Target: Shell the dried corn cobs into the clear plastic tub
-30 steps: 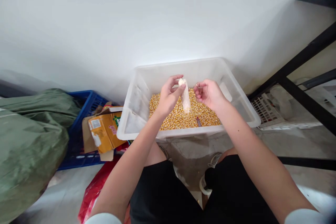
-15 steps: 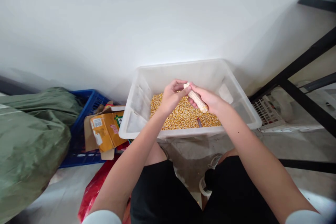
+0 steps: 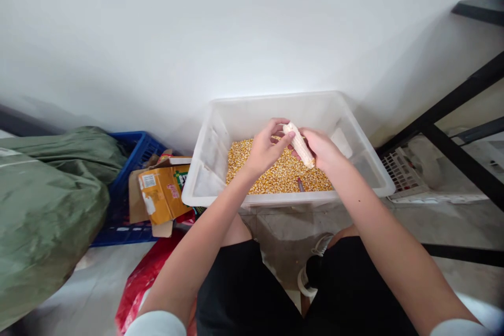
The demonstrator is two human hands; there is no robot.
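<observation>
Corn cob (image 3: 300, 146): pale, mostly bare, orange-yellow at near end, held slanted over kernels (image 3: 268, 184), yellow, loose, spread below.

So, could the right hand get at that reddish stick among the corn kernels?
Probably yes: the way down to the reddish stick looks free, though the right hand holds the mostly bare corncob.

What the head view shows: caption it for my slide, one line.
Left hand and right hand hold a mostly bare corncob above loose kernels in a translucent bin.
</observation>
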